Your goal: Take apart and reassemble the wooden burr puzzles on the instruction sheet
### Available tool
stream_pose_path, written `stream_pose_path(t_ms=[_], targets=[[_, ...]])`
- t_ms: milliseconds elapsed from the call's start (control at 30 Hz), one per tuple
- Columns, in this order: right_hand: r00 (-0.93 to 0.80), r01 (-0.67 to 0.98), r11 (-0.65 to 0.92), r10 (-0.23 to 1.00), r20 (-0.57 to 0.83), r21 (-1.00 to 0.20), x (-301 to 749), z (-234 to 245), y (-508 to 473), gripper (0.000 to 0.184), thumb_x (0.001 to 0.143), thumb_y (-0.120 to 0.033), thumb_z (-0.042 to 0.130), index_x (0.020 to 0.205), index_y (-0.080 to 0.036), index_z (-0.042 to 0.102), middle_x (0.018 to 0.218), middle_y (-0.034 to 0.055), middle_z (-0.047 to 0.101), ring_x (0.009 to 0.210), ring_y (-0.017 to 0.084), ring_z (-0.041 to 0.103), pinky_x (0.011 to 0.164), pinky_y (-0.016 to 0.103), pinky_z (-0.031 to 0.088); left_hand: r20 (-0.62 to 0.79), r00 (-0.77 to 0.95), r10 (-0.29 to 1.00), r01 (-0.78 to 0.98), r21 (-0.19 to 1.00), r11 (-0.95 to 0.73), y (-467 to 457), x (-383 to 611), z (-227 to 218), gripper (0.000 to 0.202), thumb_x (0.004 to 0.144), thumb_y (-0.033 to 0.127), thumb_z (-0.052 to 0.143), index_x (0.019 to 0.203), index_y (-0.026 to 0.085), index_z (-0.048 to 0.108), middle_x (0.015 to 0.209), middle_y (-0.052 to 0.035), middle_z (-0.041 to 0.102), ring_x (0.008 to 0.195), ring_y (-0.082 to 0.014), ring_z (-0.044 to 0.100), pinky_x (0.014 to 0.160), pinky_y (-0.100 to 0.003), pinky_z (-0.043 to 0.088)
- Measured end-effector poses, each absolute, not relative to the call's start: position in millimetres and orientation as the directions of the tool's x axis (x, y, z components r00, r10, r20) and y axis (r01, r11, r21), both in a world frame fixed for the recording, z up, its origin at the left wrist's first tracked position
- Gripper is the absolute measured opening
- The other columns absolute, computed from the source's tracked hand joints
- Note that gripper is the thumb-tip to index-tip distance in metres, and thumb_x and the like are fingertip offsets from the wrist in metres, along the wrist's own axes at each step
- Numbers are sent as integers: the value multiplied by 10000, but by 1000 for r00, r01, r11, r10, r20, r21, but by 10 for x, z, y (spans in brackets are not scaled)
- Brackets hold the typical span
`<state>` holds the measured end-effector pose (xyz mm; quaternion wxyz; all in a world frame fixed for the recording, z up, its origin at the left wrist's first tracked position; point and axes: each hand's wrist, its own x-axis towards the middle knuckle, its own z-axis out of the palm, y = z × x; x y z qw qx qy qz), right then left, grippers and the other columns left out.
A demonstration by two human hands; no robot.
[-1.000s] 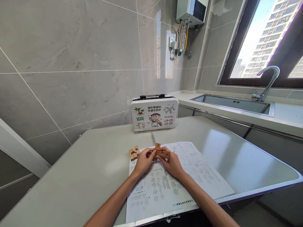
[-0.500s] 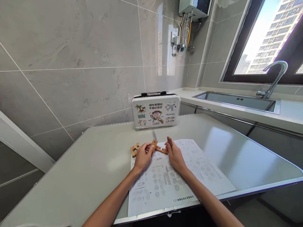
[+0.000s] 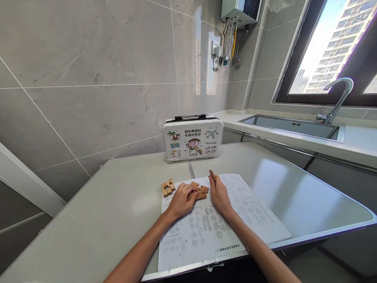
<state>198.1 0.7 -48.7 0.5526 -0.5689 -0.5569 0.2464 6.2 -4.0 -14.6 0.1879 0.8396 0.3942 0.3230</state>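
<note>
Warm brown is shown by the notched wooden pieces [image 3: 202,191] and the slim wooden stick [image 3: 212,175]; the blocky wooden cluster [image 3: 168,188] is patterned in tan and darker brown. The white paper sheet [image 3: 210,239] is covered with grey printed diagrams [image 3: 207,223], the white rectangular case [image 3: 193,135] with multicoloured cartoons [image 3: 193,147]. Grey wall tiles [image 3: 97,43], upper left, are lined in white.

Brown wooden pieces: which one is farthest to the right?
The slim brown wooden piece poking up from the right hand; the other wooden pieces are left of it, around the left hand.
</note>
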Motion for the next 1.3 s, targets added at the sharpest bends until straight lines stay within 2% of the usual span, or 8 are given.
stream_pose_path(t_ms=[133,267,567,767,1000,1200,1300], targets=[[218,434,266,896,387,-860,1984,-558,43,339,1053,-483,362,937,-244,572,916,82,667,851,265,622,757,386,470,362,559,746,508,561,-654,-80,72,-116,209,968,341,574,928,248,757,907,-79,731,936,-275,610,861,-431,493],[175,500,282,893,415,-819,1993,-611,65,315,1050,-450,364,950,-244,581,956,91,652,935,275,609,799,391,470,353,568,743,503,566,-653,-104,79,-104,175,944,334,612,878,241,744,872,-76,709,939,-272,611,839,-412,498],[79,532,228,946,316,-816,1971,-612,23,252,1043,-372,375,999,-242,586,953,64,707,927,263,606,762,358,438,366,561,742,575,473,-668,-88,82,-104,160,965,336,603,875,222,671,909,-72,697,928,-266,586,846,-425,483],[34,534,253,947,319,-807,1963,-556,-16,235,1038,-349,378,1014,-248,590,963,63,723,909,258,630,746,349,442,442,502,743,618,418,-666,-54,51,-154,146,944,366,656,1020,241,650,1040,-71,664,1010,-281,576,886,-435,486],[-53,493,325,937,346,-807,1955,-525,-18,270,1055,-385,366,1043,-261,605,933,47,727,866,246,664,772,354,474,490,456,743,623,421,-660,15,0,-249,350,949,384,659,1261,250,575,1292,-107,607,1204,-309,556,1037,-489,471],[2,491,338,921,389,-803,1963,-540,3,325,1052,-423,401,1147,-251,661,1044,94,651,933,251,651,827,381,512,428,465,775,629,456,-630,20,-9,-277,336,976,426,622,1248,234,574,1229,-103,638,1152,-297,594,1017,-478,488],[36,497,328,917,397,-804,1973,-570,13,323,1048,-424,422,1156,-258,676,1033,95,626,916,254,644,834,400,521,432,464,773,624,460,-632,13,-8,-271,348,980,439,613,1260,236,575,1228,-103,638,1136,-295,600,998,-470,498]])
